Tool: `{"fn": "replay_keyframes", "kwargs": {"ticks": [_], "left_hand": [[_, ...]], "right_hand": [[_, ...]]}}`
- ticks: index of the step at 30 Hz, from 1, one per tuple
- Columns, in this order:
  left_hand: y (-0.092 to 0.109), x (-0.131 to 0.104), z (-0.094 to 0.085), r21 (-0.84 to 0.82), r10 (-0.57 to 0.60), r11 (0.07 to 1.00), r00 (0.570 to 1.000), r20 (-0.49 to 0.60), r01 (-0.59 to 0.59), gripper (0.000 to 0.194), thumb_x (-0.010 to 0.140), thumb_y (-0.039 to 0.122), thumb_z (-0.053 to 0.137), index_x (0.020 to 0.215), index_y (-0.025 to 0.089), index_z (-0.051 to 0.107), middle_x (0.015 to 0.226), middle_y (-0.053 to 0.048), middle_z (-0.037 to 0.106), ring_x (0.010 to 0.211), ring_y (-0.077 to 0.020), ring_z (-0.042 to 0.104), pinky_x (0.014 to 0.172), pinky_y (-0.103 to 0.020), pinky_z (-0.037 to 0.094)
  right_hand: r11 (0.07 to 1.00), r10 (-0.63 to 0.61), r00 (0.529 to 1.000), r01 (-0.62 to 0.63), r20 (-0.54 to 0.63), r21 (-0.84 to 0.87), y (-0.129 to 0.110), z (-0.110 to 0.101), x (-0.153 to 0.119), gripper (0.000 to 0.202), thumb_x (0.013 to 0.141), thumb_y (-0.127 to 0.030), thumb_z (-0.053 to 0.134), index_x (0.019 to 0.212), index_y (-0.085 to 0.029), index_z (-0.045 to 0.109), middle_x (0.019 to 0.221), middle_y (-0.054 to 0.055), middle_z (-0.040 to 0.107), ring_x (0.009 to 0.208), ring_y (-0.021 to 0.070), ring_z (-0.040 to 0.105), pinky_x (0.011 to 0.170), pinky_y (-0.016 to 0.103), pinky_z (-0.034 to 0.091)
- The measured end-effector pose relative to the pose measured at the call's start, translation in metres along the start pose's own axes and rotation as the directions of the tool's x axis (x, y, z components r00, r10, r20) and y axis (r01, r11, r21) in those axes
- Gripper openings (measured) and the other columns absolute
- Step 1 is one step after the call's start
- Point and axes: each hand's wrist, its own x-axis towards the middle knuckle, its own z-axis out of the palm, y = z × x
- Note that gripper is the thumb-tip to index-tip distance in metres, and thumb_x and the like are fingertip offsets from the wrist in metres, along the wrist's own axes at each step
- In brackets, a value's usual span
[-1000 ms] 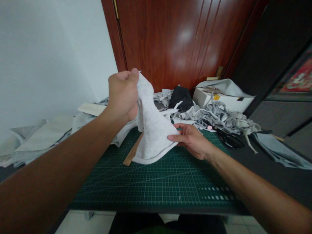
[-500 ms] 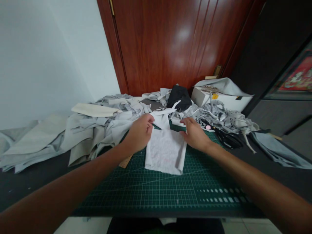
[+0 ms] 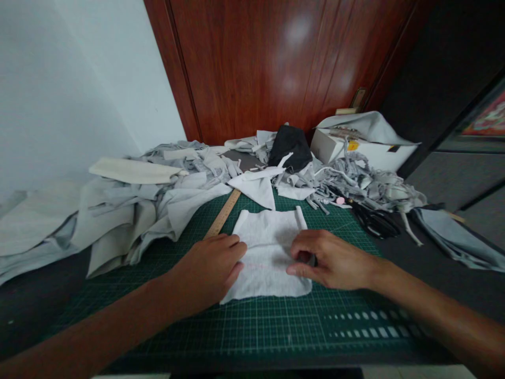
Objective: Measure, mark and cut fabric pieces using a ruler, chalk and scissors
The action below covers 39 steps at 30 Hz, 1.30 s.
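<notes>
At the left, grey and cream fabric pieces [image 3: 130, 205] are lying in a soft, creased heap. Next, a flat wooden-looking ruler [image 3: 224, 210] is lying at a slant. In the middle, the white cloth [image 3: 268, 250], nearly four-sided and finely wrinkled, is resting on the green cutting mat [image 3: 272, 329], and its two far corners are curling up. Farther right, thin grey strips [image 3: 366, 184] are tangling before a white box [image 3: 366, 155].

The mat's grid is showing from the cloth's near edge to the front border, and also to the right, beyond my wrist.

My left hand [image 3: 215, 266] is touching the cloth's left edge with bent fingers; I cannot tell if they are pinching it. My right hand [image 3: 329, 260] is resting over its right edge, thumb and forefinger curving with a small gap between them.
</notes>
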Motion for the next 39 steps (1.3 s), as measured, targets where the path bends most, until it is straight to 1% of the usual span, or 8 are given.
{"fn": "replay_keyframes", "kwargs": {"ticks": [7, 13, 16, 20, 27, 31, 34, 39], "left_hand": [[0.004, -0.009, 0.000, 0.063, -0.046, 0.997, 0.998, 0.031, 0.044, 0.011, 0.101, 0.018, 0.052, 0.095, 0.019, 0.061, 0.097, -0.007, 0.066, 0.086, -0.0280, 0.068, 0.079, -0.045, 0.056], [-0.006, -0.012, 0.008, 0.115, 0.062, 0.992, 0.991, -0.122, -0.048, 0.010, 0.097, 0.011, 0.055, 0.097, 0.017, 0.063, 0.117, -0.014, 0.065, 0.112, -0.0331, 0.063, 0.095, -0.051, 0.055], [-0.008, -0.011, 0.006, 0.183, 0.231, 0.961, 0.965, -0.123, -0.207, 0.029, 0.090, -0.006, 0.047, 0.102, 0.016, 0.062, 0.142, -0.017, 0.056, 0.131, -0.0314, 0.055, 0.110, -0.049, 0.047], [-0.006, -0.002, -0.002, 0.073, 0.272, 0.959, 0.962, 0.023, -0.273, 0.038, 0.078, -0.010, 0.046, 0.101, 0.018, 0.060, 0.119, -0.010, 0.064, 0.109, -0.0254, 0.062, 0.094, -0.039, 0.054], [0.013, 0.043, -0.019, 0.024, 0.105, 0.994, 0.985, 0.135, -0.109, 0.013, 0.088, 0.007, 0.052, 0.087, 0.016, 0.061, 0.095, -0.010, 0.064, 0.086, -0.0265, 0.066, 0.081, -0.042, 0.056], [0.051, 0.091, -0.010, -0.209, 0.232, 0.944, 0.963, -0.135, -0.257, 0.018, 0.089, 0.003, 0.051, 0.093, 0.017, 0.061, 0.097, -0.007, 0.066, 0.096, -0.0233, 0.065, 0.090, -0.037, 0.054], [0.068, 0.114, 0.011, -0.376, 0.177, 0.888, 0.951, -0.255, -0.266, 0.029, 0.086, -0.001, 0.048, 0.105, 0.016, 0.061, 0.106, -0.008, 0.066, 0.098, -0.0212, 0.065, 0.092, -0.035, 0.056], [0.051, 0.104, 0.041, -0.407, 0.109, 0.868, 0.909, -0.403, -0.285, 0.040, 0.087, -0.003, 0.045, 0.122, 0.014, 0.057, 0.128, -0.013, 0.062, 0.127, -0.0236, 0.056, 0.114, -0.041, 0.047]], "right_hand": [[0.948, 0.296, 0.954, -0.286, 0.054, -0.142, -0.003, -0.003, -0.011, 0.045, 0.093, -0.061, 0.072, 0.079, -0.019, 0.064, 0.077, 0.004, 0.067, 0.067, 0.0193, 0.056, 0.064, 0.032, 0.034], [0.911, 0.412, 0.903, -0.404, 0.122, -0.086, 0.002, -0.022, -0.030, 0.048, 0.074, -0.055, 0.091, 0.096, -0.019, 0.067, 0.090, 0.004, 0.069, 0.078, 0.0232, 0.063, 0.067, 0.033, 0.044], [0.924, 0.378, 0.922, -0.370, 0.081, -0.098, 0.003, -0.027, -0.037, 0.058, 0.070, -0.057, 0.092, 0.104, -0.016, 0.070, 0.106, 0.010, 0.068, 0.095, 0.0293, 0.065, 0.081, 0.040, 0.052], [0.985, 0.145, 0.988, -0.139, 0.056, -0.099, 0.001, -0.030, -0.044, 0.041, 0.080, -0.052, 0.087, 0.102, -0.020, 0.075, 0.131, 0.013, 0.063, 0.126, 0.0354, 0.055, 0.104, 0.048, 0.047], [0.997, 0.077, 0.994, -0.075, 0.080, -0.033, -0.004, -0.022, -0.049, 0.013, 0.092, -0.026, 0.076, 0.098, -0.018, 0.068, 0.106, 0.009, 0.067, 0.103, 0.0267, 0.061, 0.088, 0.041, 0.051], [0.999, 0.044, 0.999, -0.044, 0.024, -0.004, -0.009, -0.010, -0.044, 0.012, 0.089, -0.020, 0.076, 0.096, -0.017, 0.067, 0.106, 0.009, 0.067, 0.105, 0.0268, 0.060, 0.093, 0.042, 0.049], [1.000, 0.030, 0.999, -0.030, -0.015, 0.011, -0.014, -0.004, -0.043, 0.016, 0.090, -0.027, 0.077, 0.095, -0.017, 0.066, 0.110, 0.010, 0.067, 0.109, 0.0283, 0.059, 0.098, 0.044, 0.048], [0.993, 0.117, 0.990, -0.119, -0.075, -0.024, -0.012, 0.003, -0.056, 0.026, 0.104, -0.040, 0.061, 0.095, -0.016, 0.066, 0.097, 0.010, 0.066, 0.096, 0.0267, 0.062, 0.085, 0.041, 0.051]]}}
